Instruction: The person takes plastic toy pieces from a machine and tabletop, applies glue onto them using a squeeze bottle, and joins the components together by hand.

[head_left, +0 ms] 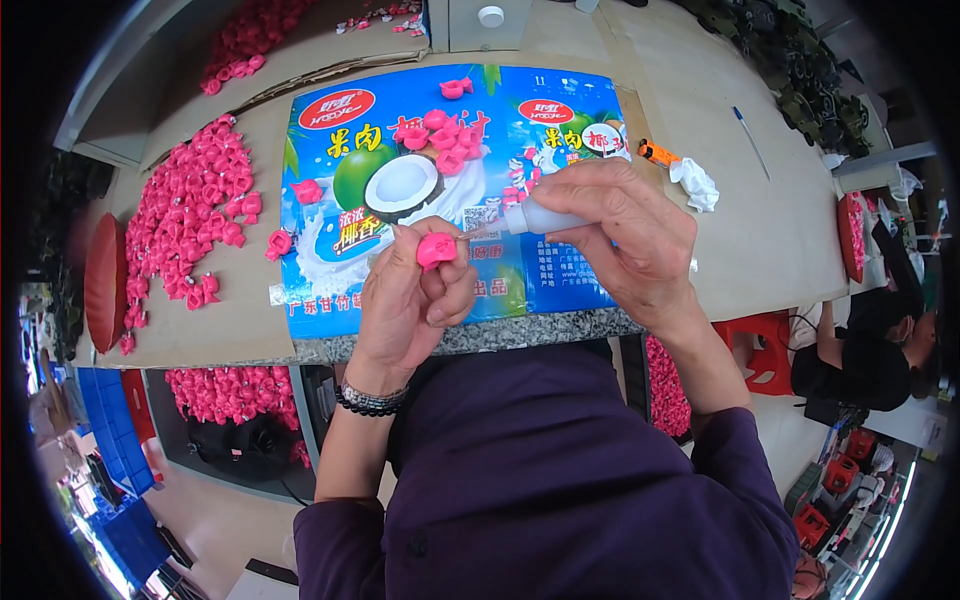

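Over a blue printed cardboard sheet (400, 95), my left hand (405, 300) pinches a small, rounded pink plastic piece (437, 251) between thumb and fingers. My right hand (635, 235) grips a small translucent squeeze bottle (548, 215) lying almost level. Its thin nozzle points left at the pink piece; whether the tip touches it I cannot tell. Beyond my hands, a small cluster of pink pieces (452, 145) rests on the cardboard. Tiny pink-and-white parts (518, 178) lie just past the bottle, partly hidden by my right hand.
A wide heap of pink pieces (190, 215) spreads at the left beside a red tray (105, 283). To the right are an orange tool (658, 152), crumpled white tissue (694, 185) and a pen (752, 143). The granite table edge (500, 333) runs below my wrists. Another person (870, 345) sits far right.
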Demonstrator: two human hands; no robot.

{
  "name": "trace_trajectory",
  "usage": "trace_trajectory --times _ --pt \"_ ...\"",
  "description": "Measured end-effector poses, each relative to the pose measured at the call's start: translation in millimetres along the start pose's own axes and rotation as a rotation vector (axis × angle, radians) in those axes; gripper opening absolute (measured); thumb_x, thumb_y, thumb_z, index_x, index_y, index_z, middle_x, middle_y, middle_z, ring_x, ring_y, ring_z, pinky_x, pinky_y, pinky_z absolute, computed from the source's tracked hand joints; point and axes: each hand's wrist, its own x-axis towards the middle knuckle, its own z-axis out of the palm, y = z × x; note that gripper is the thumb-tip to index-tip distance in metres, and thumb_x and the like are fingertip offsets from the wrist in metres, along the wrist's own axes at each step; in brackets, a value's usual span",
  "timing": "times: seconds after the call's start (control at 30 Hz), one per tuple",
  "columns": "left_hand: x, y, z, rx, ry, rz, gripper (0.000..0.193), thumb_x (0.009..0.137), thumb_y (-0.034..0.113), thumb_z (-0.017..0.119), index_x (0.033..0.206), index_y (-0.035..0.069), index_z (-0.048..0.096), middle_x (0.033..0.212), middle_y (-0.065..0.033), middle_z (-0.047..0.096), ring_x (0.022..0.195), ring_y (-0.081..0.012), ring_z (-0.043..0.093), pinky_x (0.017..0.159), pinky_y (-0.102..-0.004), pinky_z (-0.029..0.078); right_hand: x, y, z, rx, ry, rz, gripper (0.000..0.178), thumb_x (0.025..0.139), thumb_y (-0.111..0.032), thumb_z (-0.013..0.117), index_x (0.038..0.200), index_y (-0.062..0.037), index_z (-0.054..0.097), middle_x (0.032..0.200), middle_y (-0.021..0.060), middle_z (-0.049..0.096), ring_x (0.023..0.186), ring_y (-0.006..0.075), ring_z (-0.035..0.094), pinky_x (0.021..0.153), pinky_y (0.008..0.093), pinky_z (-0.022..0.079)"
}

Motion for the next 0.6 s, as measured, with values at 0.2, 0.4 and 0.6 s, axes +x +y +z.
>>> trace_trajectory --times 0.2,0.4,0.6 --pt "0.0 -0.2 -1.5 0.003 -0.022 0.003 0.049 0.102 0.048 0.030 0.102 0.003 0.051 0.077 0.0002 0.041 0.051 -0.0069 0.032 0.045 -0.0228 0.025 -1.5 1.0 0.9 -0.006 0.000 0.002 0.036 0.059 0.009 0.073 0.094 0.0000 0.066 0.089 0.0112 0.065 0.083 0.0250 0.065 0.069 0.0316 0.056" --pt "1.2 -0.2 -1.2 0.073 -0.021 0.051 0.045 0.102 0.045 0.035 0.104 0.002 0.051 0.078 -0.0006 0.044 0.054 -0.0073 0.036 0.048 -0.0230 0.029 -1.2 -1.4 -0.9 -0.009 0.008 0.018 0.036 0.060 0.010 0.073 0.094 0.0001 0.066 0.089 0.0110 0.065 0.083 0.0242 0.066 0.069 0.0311 0.056" --pt "3.5 -0.4 2.8 0.193 0.041 0.175 0.031 0.098 0.031 0.052 0.108 0.002 0.051 0.079 -0.0042 0.053 0.063 -0.0113 0.049 0.057 -0.0248 0.040 -1.6 -4.5 -7.9 -0.027 0.029 0.077 0.030 0.067 0.006 0.074 0.096 -0.0005 0.068 0.090 0.0104 0.069 0.087 0.0223 0.067 0.078 0.0319 0.053"
